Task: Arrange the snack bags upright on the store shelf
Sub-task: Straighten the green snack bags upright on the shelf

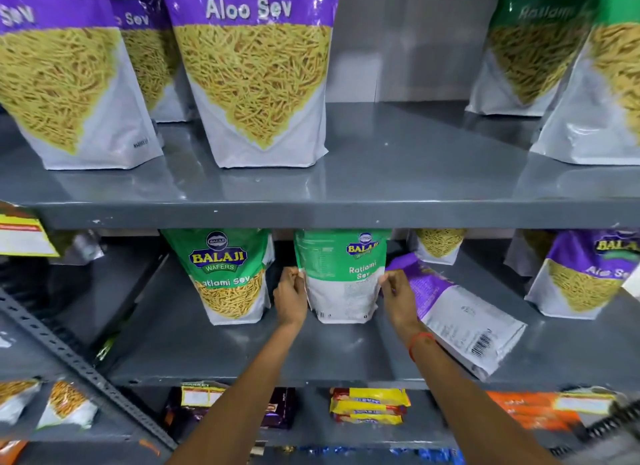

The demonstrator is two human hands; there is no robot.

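Now both hands, left hand (290,296) and right hand (398,296), grip the upright Ratlami Sev bag (341,277) between them.

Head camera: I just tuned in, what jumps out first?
Both hands grip one green Ratlami Sev bag standing at the middle shelf's centre, left hand on its left edge, right hand on its right. Just right of it, a purple bag lies flat, barcode side up. Big purple Aloo Sev bags stand on the shelf above.
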